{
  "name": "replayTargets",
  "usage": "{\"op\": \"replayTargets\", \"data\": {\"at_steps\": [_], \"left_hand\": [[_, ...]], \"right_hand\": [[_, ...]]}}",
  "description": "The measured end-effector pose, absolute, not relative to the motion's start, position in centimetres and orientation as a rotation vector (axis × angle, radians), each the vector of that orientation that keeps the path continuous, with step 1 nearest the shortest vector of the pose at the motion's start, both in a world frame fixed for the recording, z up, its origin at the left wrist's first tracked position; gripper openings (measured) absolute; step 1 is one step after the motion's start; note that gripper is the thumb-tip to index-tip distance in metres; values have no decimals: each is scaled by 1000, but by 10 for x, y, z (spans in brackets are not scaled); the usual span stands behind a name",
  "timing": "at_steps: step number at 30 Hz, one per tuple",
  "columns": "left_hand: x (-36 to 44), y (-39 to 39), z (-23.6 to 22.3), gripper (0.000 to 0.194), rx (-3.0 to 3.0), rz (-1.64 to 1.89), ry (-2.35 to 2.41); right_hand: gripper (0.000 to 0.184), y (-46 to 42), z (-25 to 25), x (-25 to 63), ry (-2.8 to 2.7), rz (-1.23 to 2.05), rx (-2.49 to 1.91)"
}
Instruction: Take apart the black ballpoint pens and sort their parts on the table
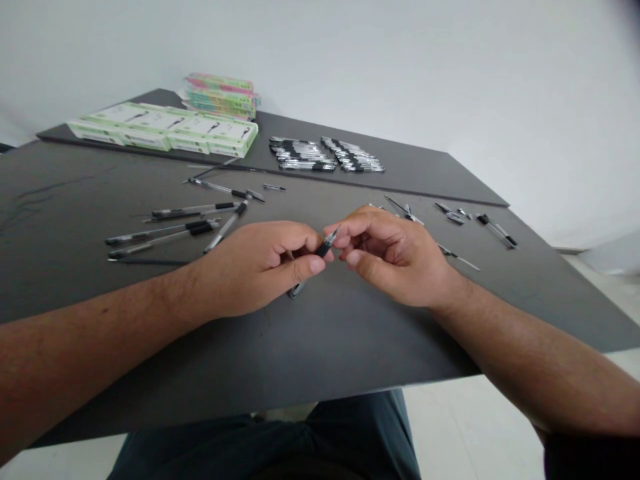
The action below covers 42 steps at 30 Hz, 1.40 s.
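Fingers [296,241] of the left hand [250,267] are clenching a clear-barrelled ballpoint pen [313,260] with a black rubber grip, holding it tilted above the middle of the dark tabletop [325,347], its tip pointing up and away towards the right hand [390,257]. Curved fingers [360,223] of that right hand are forming a loose pinch just beside the pen's tip, though whether they are touching it cannot be told from this view. Loose pens [175,230] are lying scattered across the tabletop to the left of the hands and ahead of them, while separated pen parts [450,213] are lying off to the right. Farther ahead, two tidy rows of pens [300,155] are sitting side by side on a dark board [425,175], white-and-green boxes [163,130] are lining the same board beside them, and a stack of pink-and-green boxes [220,97] is rising just behind those.
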State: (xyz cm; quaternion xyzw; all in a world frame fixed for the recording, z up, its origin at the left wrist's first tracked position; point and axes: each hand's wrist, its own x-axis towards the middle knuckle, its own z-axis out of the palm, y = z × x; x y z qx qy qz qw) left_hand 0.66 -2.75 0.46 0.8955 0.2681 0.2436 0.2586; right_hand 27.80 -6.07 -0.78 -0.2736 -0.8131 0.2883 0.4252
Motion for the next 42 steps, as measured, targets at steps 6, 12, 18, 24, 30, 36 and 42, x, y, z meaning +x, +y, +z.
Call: {"op": "replayTargets", "data": {"at_steps": [6, 12, 18, 24, 30, 36, 42], "left_hand": [[3, -26, 6, 26, 2355, 702, 829], [0, -20, 1, 30, 2323, 700, 880], [0, -23, 5, 26, 2349, 707, 948], [1, -23, 6, 26, 2354, 703, 956], [1, -24, 5, 26, 2342, 696, 954], [4, -34, 11, 30, 2348, 691, 1002], [6, -40, 15, 32, 2316, 702, 1034]], "right_hand": [[21, -43, -5, 297, -2044, 538, -919], [21, -4, 9, 360, -1809, 347, -1407], [24, 8, 19, 389, -1863, 122, -1862], [34, 15, 2, 381, -2015, -87, -1855], [40, 34, -21, 377, -2238, -189, -1864], [38, 47, -29, 376, -2322, -177, -1907], [32, 48, -29, 378, -2289, -183, -1944]]}}
